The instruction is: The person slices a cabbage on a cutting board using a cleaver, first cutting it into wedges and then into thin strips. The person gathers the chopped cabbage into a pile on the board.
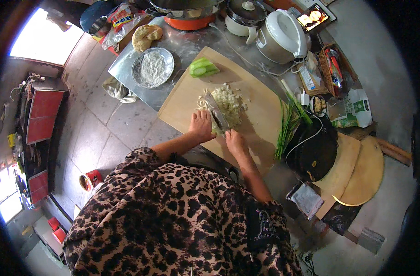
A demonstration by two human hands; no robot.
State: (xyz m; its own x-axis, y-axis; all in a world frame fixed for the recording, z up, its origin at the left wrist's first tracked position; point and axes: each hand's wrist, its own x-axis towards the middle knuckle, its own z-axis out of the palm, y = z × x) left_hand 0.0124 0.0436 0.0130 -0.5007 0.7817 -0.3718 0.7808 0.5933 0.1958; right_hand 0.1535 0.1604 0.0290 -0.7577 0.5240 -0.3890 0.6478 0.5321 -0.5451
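My right hand (236, 142) grips the handle end of a kitchen knife (218, 112), whose blade stands over a large wooden cutting board (258, 100). Beside the blade, on its left, my left hand (201, 126) rests low with the fingers pointing away from me; whether it holds anything is hidden. Finely chopped pale vegetable (228, 101) lies heaped along the blade's right side, with some thin shreds at its left. Farther up the board sits a cut piece of green vegetable (203, 67).
A metal plate of flour (153, 68) and a lump of dough (147, 37) are at the upper left. Green onions (288, 120) cross the board's right edge beside a black pan (313, 151). A rice cooker (282, 36) and a lidded pot (245, 17) stand behind.
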